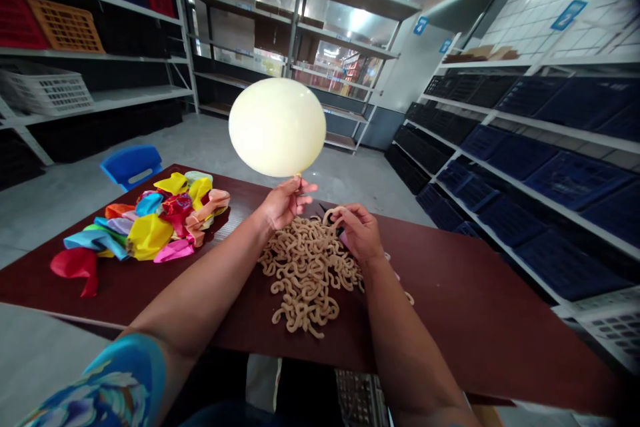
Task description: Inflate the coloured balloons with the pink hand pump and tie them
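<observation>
A pale yellow inflated balloon stands up above the far side of the table. My left hand pinches its neck between thumb and forefinger, the other fingers loosely spread. Between the fingertips of my right hand is a tan curled piece, thick and cord-like. Below both hands spreads a heaped pile of similar tan curled pieces; what they are made of I cannot tell. Something dark and thin, partly hidden, lies behind my right hand.
Deflated balloons in many colours lie heaped on the left of the brown table. A blue chair stands beyond it. Shelves with crates line the right side, others hold baskets on the left. A metal rack is at the back.
</observation>
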The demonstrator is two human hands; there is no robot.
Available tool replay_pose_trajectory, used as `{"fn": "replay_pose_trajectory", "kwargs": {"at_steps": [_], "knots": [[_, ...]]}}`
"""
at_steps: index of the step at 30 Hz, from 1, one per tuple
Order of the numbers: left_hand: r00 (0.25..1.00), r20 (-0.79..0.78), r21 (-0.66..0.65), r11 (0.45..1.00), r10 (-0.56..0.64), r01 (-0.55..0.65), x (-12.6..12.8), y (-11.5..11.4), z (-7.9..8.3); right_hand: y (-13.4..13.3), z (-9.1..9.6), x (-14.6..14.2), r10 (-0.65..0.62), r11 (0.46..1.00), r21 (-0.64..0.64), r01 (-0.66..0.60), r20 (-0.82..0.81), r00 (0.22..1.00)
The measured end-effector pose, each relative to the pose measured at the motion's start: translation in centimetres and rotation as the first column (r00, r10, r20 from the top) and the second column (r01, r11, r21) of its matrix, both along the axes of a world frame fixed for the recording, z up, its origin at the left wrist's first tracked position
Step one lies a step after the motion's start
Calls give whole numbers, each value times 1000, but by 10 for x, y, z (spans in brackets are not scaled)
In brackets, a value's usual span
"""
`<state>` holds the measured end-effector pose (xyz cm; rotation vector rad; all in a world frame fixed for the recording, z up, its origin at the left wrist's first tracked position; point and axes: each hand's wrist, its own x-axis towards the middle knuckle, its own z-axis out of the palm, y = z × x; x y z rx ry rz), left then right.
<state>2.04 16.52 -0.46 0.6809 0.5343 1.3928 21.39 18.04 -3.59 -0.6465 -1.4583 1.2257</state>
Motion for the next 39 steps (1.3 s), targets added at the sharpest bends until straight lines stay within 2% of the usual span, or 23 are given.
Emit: {"fn": "replay_pose_trajectory", "kwargs": {"at_steps": [2,5,8,16,18,23,25,27,29,30,32,33,35,37,39], "knots": [[994,-74,-20,997,-81,80,6,-2,-2,-1,1,-1,48,996,-72,-54,-83,995],[974,-153,-102,983,-167,153,15,-2,-8,-3,3,-3,74,993,-86,-84,-119,990],[962,-209,-145,979,-174,145,20,-1,-13,-4,4,-3,85,995,-50,-90,-92,992],[934,-297,-74,980,-199,186,23,-1,-20,-4,-2,-8,-10,999,-44,9,-19,1000],[918,-366,-26,988,-152,154,24,1,-23,-5,0,-10,-32,998,-45,32,-6,999],[825,-558,186,982,84,26,23,7,-31,-7,13,-13,-49,996,-72,44,-74,996],[763,-626,255,967,164,1,20,8,-31,-10,22,-15,-50,998,-48,46,-93,994],[667,-690,336,941,281,-49,18,9,-31,-13,34,-18,-59,998,-9,59,-91,994],[587,-709,409,906,390,-107,16,9,-31,-15,48,-26,-80,996,39,83,-62,995],[571,-703,433,892,423,-128,15,9,-31,-15,56,-32,-85,994,67,87,-33,996],[587,-682,443,885,436,-143,16,7,-31,-16,74,-48,-62,989,136,53,59,996],[623,-666,422,896,411,-140,17,7,-31,-16,83,-58,-24,985,174,3,115,993],[757,-585,320,940,292,-115,21,6,-31,-18,100,-76,59,966,240,-100,170,984],[912,-394,187,981,118,-46,22,5,-30,-21,111,-87,130,940,295,-170,151,980],[987,-161,106,993,-29,46,21,6,-27,-26,110,-88,189,924,320,-211,99,977]]}}
